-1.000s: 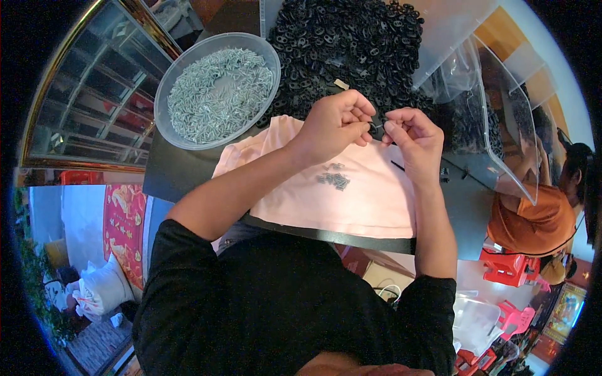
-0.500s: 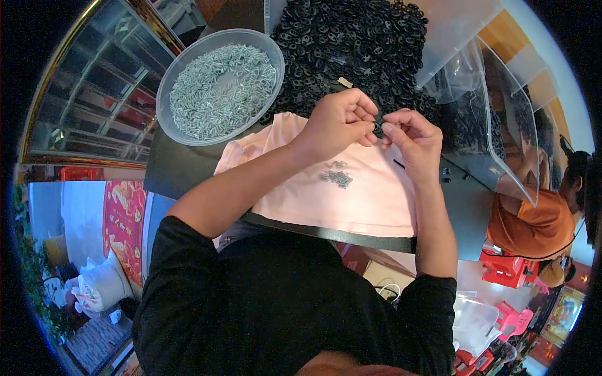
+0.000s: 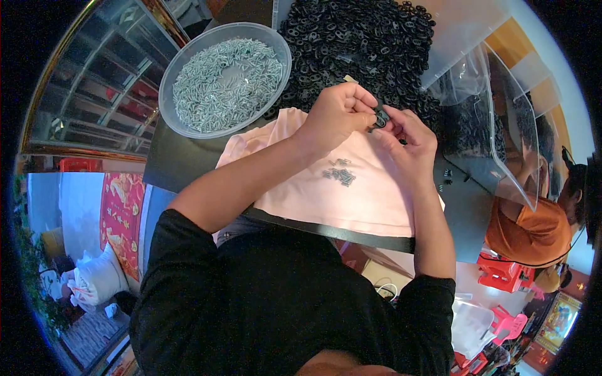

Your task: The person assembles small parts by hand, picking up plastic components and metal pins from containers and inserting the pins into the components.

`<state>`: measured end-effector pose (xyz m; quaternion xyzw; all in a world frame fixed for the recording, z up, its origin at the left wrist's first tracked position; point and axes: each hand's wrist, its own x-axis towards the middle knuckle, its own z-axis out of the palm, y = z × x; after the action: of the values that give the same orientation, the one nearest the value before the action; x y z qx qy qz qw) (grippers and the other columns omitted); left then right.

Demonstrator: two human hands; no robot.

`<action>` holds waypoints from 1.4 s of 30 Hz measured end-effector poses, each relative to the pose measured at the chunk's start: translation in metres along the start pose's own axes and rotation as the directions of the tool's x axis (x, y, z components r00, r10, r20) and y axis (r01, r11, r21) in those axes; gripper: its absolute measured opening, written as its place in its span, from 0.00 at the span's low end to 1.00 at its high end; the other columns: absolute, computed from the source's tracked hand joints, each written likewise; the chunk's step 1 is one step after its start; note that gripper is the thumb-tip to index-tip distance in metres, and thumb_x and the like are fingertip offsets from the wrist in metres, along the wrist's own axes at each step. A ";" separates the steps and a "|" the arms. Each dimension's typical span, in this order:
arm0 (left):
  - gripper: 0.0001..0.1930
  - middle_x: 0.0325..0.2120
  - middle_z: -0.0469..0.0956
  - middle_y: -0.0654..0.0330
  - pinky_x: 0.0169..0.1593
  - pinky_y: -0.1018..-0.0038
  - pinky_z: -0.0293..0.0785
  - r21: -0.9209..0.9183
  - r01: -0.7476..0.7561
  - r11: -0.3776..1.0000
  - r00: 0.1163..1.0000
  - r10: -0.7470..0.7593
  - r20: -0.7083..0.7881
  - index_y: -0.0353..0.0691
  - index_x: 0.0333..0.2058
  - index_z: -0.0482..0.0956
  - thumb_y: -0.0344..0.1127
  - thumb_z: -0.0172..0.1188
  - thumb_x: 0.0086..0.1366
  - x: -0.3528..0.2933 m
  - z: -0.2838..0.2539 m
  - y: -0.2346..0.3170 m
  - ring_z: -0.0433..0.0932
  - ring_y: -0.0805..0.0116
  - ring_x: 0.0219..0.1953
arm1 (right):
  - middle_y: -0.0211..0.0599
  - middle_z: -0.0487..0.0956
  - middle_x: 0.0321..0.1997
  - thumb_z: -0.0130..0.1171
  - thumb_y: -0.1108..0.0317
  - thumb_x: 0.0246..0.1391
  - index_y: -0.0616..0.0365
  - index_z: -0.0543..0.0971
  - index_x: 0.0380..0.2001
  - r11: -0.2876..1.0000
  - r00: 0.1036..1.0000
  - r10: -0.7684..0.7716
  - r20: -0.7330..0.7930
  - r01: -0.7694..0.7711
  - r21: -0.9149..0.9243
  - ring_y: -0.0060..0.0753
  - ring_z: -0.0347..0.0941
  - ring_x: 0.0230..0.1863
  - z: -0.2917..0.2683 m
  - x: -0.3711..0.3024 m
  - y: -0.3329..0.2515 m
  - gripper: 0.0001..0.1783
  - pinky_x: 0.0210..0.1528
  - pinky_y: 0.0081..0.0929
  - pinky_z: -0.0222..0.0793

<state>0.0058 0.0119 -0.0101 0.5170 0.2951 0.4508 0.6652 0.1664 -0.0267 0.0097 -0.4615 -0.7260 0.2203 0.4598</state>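
Observation:
Over the far side of a pink cloth [image 3: 313, 207], both my hands meet at a small black plastic piece [image 3: 381, 119] with holes in it. My left hand [image 3: 342, 116] pinches its left side between thumb and fingertips. On the right side, the fingers and thumb of my right hand [image 3: 409, 135] close around the same piece. Whether a screw is also between the fingers is too small to tell. A little heap of silver screws [image 3: 340, 174] lies on the cloth just nearer than my hands. Beyond them spreads a large pile of similar black pieces [image 3: 357, 37].
A round clear tub [image 3: 164, 103] full of silver screws stands at the far left. Clear plastic bin walls [image 3: 492, 106] rise on the right. A person in an orange top [image 3: 530, 232] sits beyond them. A glass-fronted cabinet [image 3: 94, 81] is at the left.
The black piece has turned between my fingers and shows more of its face. My right fingers have shifted their hold and lie a little lower on it. The left hand stays nearly in place.

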 end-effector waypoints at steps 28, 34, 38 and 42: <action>0.12 0.24 0.74 0.58 0.32 0.79 0.74 -0.043 -0.012 0.999 0.995 0.016 0.096 0.30 0.35 0.68 0.24 0.57 0.52 -0.002 0.001 0.022 0.75 0.72 0.26 | 0.43 0.75 0.27 0.60 0.80 0.38 0.64 0.76 0.34 0.947 0.963 -0.256 -0.087 0.231 -0.225 0.33 0.71 0.24 0.000 0.000 -0.020 0.14 0.26 0.21 0.67; 0.08 0.23 0.76 0.59 0.30 0.79 0.72 0.228 -0.221 0.948 0.973 0.231 -0.017 0.32 0.30 0.74 0.27 0.59 0.50 0.008 -0.009 0.011 0.76 0.75 0.25 | 0.35 0.74 0.32 0.56 0.84 0.43 0.64 0.76 0.38 0.798 0.858 -0.444 -0.259 0.247 -0.551 0.20 0.70 0.28 -0.049 0.011 -0.038 0.15 0.30 0.12 0.65; 0.05 0.21 0.77 0.60 0.29 0.79 0.70 0.403 -0.234 0.884 0.958 0.281 -0.060 0.35 0.27 0.76 0.28 0.60 0.49 0.013 -0.013 0.012 0.75 0.75 0.24 | 0.34 0.75 0.33 0.58 0.78 0.46 0.64 0.76 0.40 0.761 0.814 -0.376 -0.444 -0.002 -0.648 0.18 0.71 0.28 -0.127 0.016 -0.045 0.14 0.32 0.14 0.68; 0.04 0.20 0.77 0.59 0.29 0.78 0.71 0.480 -0.202 0.854 0.956 0.279 -0.094 0.35 0.26 0.76 0.28 0.59 0.49 0.014 -0.018 0.009 0.76 0.72 0.24 | 0.33 0.75 0.32 0.57 0.77 0.47 0.64 0.76 0.39 0.616 0.829 -0.391 -0.400 -0.087 -0.783 0.19 0.71 0.31 -0.170 0.017 -0.028 0.13 0.34 0.15 0.67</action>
<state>-0.0065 0.0321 -0.0056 0.6562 0.3797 0.4864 0.4343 0.2985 -0.0431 0.1202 -0.5884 -0.6282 -0.2924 0.4168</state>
